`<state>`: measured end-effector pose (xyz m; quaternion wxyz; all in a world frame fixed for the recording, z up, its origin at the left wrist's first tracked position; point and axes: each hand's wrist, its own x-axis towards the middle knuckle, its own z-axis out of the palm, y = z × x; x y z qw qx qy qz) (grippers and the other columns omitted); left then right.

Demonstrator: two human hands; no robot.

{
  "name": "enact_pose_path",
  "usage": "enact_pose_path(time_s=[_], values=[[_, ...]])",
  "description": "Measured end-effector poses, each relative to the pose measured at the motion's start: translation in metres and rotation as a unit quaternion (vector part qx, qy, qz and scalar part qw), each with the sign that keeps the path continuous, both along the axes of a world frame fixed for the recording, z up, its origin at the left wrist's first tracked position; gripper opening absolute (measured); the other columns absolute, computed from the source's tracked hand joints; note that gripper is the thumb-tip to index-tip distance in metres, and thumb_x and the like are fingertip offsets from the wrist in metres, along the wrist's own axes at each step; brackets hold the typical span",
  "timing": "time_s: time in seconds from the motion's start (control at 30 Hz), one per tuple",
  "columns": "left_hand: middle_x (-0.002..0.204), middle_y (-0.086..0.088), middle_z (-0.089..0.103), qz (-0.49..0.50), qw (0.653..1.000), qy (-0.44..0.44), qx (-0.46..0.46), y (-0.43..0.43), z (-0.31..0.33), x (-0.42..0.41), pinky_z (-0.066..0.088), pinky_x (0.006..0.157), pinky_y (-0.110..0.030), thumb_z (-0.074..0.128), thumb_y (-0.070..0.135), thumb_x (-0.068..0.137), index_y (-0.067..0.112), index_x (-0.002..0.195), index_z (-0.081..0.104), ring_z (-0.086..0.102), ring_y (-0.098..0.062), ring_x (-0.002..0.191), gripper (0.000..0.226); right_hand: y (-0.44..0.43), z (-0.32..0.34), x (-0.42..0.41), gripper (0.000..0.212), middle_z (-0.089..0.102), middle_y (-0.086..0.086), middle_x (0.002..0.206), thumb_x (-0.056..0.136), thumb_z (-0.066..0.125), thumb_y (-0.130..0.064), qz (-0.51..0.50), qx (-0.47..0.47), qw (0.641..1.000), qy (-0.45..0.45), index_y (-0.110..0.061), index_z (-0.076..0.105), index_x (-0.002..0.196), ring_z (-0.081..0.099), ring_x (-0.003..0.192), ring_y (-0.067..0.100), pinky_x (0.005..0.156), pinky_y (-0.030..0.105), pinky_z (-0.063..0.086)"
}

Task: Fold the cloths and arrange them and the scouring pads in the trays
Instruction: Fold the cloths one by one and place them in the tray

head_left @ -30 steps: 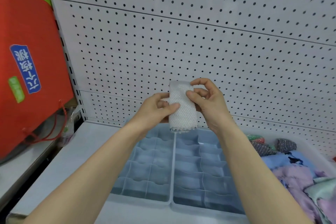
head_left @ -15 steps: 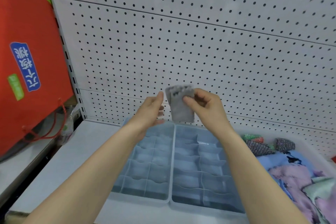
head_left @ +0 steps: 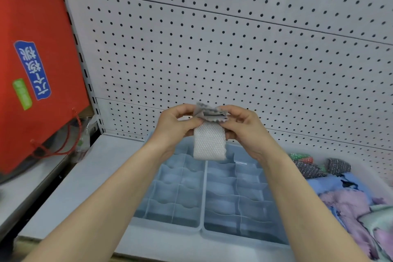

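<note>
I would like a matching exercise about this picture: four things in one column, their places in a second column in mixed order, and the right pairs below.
Things
1. white cloth
2. scouring pads
3. red bag
4. divided trays

Places
a. in the bin at the right
b. on the shelf, in the middle
c. pinched by the left hand and the right hand
d. at the far left, beside the pegboard

Pairs: 1-c, 2-a, 3-d, 4-b
</note>
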<state>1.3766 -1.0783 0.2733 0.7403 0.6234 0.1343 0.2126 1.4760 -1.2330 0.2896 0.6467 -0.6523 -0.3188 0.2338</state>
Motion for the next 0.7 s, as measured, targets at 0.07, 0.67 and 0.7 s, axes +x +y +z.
enact_pose_path(time_s=[0.07, 0.67, 0.7], values=[[0.087, -0.002, 0.072, -0.015, 1.000, -0.012, 0.009, -0.002, 0.000, -0.001, 0.057, 0.072, -0.024, 0.063, -0.008, 0.086, 0.014, 0.079, 0.073, 0.068, -0.015, 0.079, 0.025, 0.001, 0.000, 0.001, 0.025, 0.074, 0.003, 0.084, 0.091, 0.055, 0.008, 0.003, 0.008, 1.000, -0.006, -0.010, 0.072, 0.090, 0.069, 0.076, 0.015, 0.063, 0.024, 0.056], [0.095, -0.003, 0.071, -0.027, 0.999, 0.040, 0.003, 0.007, -0.020, -0.009, 0.056, 0.063, -0.023, 0.065, 0.007, 0.092, 0.012, 0.113, 0.065, 0.070, -0.009, 0.076, 0.022, 0.007, -0.017, -0.005, 0.027, 0.067, 0.001, 0.097, 0.095, 0.060, -0.028, 0.020, -0.064, 0.998, 0.016, -0.024, 0.061, 0.122, 0.067, 0.083, 0.018, 0.077, 0.034, 0.058], [0.093, -0.001, 0.070, -0.021, 0.999, 0.038, 0.018, 0.007, -0.021, -0.011, 0.056, 0.061, -0.023, 0.065, 0.006, 0.091, 0.013, 0.112, 0.065, 0.069, -0.007, 0.074, 0.022, 0.008, -0.022, -0.005, 0.026, 0.068, 0.000, 0.091, 0.095, 0.062, -0.022, 0.030, -0.070, 0.997, 0.016, -0.020, 0.061, 0.121, 0.066, 0.079, 0.016, 0.072, 0.031, 0.058]])
